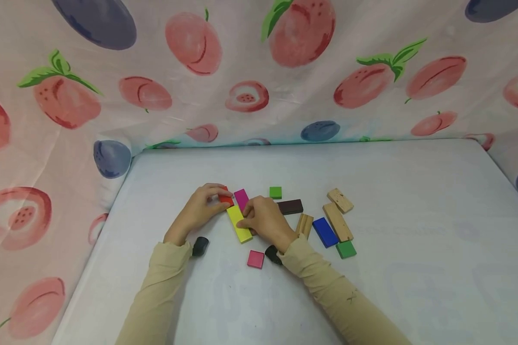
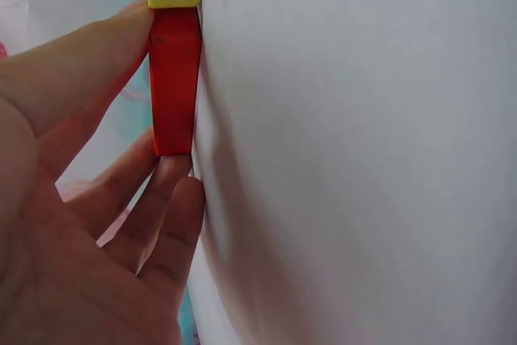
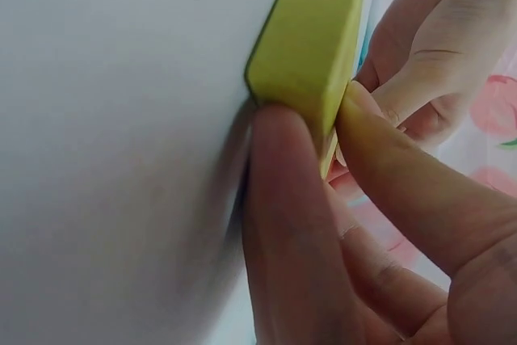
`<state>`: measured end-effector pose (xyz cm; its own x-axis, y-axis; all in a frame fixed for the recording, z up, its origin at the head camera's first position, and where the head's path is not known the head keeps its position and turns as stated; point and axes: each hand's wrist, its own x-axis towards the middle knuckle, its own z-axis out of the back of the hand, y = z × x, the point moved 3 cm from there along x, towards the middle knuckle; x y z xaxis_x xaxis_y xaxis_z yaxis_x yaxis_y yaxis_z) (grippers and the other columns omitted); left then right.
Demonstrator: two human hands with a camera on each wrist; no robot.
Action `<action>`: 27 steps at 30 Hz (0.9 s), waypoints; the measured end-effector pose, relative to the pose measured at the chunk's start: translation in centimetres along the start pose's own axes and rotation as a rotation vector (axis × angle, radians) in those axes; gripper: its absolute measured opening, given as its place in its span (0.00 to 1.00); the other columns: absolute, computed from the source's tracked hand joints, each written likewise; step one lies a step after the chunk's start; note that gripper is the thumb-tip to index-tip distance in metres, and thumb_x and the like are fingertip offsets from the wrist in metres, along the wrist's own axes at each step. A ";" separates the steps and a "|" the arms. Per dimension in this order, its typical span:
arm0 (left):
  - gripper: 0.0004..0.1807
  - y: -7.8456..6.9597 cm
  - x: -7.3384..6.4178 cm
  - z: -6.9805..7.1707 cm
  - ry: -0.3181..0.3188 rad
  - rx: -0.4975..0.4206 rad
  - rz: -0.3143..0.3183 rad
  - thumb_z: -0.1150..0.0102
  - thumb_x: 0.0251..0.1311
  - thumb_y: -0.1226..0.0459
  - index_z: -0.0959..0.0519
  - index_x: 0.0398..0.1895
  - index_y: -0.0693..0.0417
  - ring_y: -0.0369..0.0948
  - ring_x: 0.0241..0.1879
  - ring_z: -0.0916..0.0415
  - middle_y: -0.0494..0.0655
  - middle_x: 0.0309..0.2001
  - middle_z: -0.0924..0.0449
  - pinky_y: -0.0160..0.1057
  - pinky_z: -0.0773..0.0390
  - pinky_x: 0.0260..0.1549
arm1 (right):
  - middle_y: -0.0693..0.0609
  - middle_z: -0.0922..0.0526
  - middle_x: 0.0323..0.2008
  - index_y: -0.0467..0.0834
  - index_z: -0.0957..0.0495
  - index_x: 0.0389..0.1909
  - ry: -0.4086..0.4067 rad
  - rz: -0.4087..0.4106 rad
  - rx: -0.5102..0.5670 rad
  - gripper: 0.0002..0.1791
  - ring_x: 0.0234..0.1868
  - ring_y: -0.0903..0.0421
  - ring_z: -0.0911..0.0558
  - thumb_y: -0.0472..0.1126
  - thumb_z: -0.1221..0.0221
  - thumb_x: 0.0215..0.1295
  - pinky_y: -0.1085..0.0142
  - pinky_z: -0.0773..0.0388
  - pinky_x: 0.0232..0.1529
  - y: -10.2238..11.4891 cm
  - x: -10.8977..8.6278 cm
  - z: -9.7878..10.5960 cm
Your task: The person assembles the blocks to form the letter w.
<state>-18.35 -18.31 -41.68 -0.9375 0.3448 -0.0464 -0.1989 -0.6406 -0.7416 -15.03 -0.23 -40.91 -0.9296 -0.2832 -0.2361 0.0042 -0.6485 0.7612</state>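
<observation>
The fingers of the left hand [image 1: 202, 203] are narrowed around the red block [image 1: 226, 196], thumb towards its near end and other fingers about its far end. The fingers of the right hand [image 1: 267, 218] pinch the yellow block [image 1: 239, 224]. The yellow block lies on the near side of the red one, the two meeting end to end. Just right of the red block is a magenta block [image 1: 241, 199], partly hidden by the right hand.

Farther right come a dark brown block [image 1: 290, 207], with a light green block [image 1: 275, 192] on its far left, and a striped wooden block [image 1: 304, 224] beside the right wrist. Beyond these are a blue block [image 1: 325, 232], a long wooden block [image 1: 338, 223], a short wooden block [image 1: 340, 200] at its far end and a darker green block [image 1: 346, 249] at its near end. A pink block [image 1: 255, 259] sits nearer the person. All lie on the white bench [image 1: 414, 201], with fruit-printed fabric [image 1: 293, 96] along its far side.
</observation>
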 end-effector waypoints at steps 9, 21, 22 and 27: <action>0.16 0.0 0.1 -0.1 -0.001 -0.002 0.007 0.34 0.62 0.65 0.16 0.53 0.55 0.55 0.65 0.33 0.58 0.63 0.26 0.58 0.29 0.63 | 0.50 0.17 0.25 0.37 0.17 0.34 -0.006 -0.010 -0.019 0.13 0.20 0.59 0.21 0.40 0.26 0.54 0.71 0.22 0.24 0.3 0.0 -0.1; 0.18 0.4 0.2 -0.3 0.006 0.003 0.026 0.35 0.63 0.65 0.17 0.56 0.54 0.54 0.66 0.35 0.56 0.65 0.28 0.57 0.30 0.63 | 0.51 0.18 0.24 0.37 0.17 0.35 -0.017 0.000 -0.014 0.14 0.20 0.60 0.21 0.40 0.26 0.54 0.72 0.23 0.24 0.3 0.2 -0.5; 0.18 0.4 0.2 -0.3 0.007 0.006 0.022 0.35 0.63 0.65 0.17 0.56 0.54 0.54 0.66 0.35 0.56 0.65 0.28 0.57 0.30 0.63 | 0.51 0.18 0.24 0.37 0.17 0.35 -0.016 0.001 -0.011 0.14 0.20 0.60 0.21 0.40 0.26 0.54 0.72 0.23 0.24 0.3 0.2 -0.5; 0.18 0.2 0.2 -0.4 0.004 0.007 0.014 0.35 0.63 0.66 0.17 0.56 0.54 0.54 0.66 0.34 0.56 0.65 0.27 0.57 0.29 0.63 | 0.51 0.18 0.22 0.37 0.17 0.35 -0.018 0.011 -0.016 0.14 0.19 0.60 0.22 0.41 0.26 0.54 0.72 0.23 0.23 0.3 0.1 -0.5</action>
<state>-18.49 -18.09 -42.08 -0.9392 0.3383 -0.0594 -0.1876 -0.6501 -0.7363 -14.99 -0.79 -40.98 -0.9357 -0.2777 -0.2174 0.0198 -0.6568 0.7538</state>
